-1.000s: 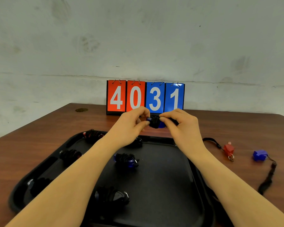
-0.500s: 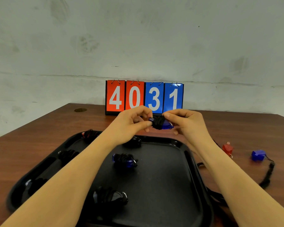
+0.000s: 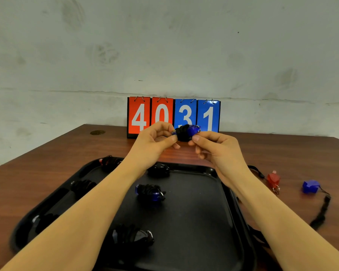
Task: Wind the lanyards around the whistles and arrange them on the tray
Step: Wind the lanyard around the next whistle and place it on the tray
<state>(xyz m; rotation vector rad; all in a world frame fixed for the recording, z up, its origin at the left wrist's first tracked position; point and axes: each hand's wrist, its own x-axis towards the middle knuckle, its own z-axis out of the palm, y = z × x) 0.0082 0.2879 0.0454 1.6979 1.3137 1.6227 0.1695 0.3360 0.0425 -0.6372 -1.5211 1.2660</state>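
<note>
Both hands hold one blue whistle [image 3: 192, 130] with its black lanyard wound around its middle, raised above the tray's far edge. My left hand [image 3: 155, 139] pinches its left end; my right hand [image 3: 213, 145] pinches it from below on the right. The black tray [image 3: 200, 212] holds several wound whistles, among them a blue one [image 3: 150, 192] in the middle and one [image 3: 132, 235] near the front. Unwound on the table to the right lie a red whistle [image 3: 273, 179] and a blue whistle [image 3: 310, 186], each with a loose black lanyard.
A flip scoreboard [image 3: 173, 116] reading 4031 stands at the back of the brown wooden table [image 3: 37, 173], against a pale wall. A black lanyard [image 3: 321, 214] trails from the blue whistle toward the table's right front.
Both hands have lifted the wound blue whistle slightly higher. The right hand has shifted from on top of it to under its right end.
</note>
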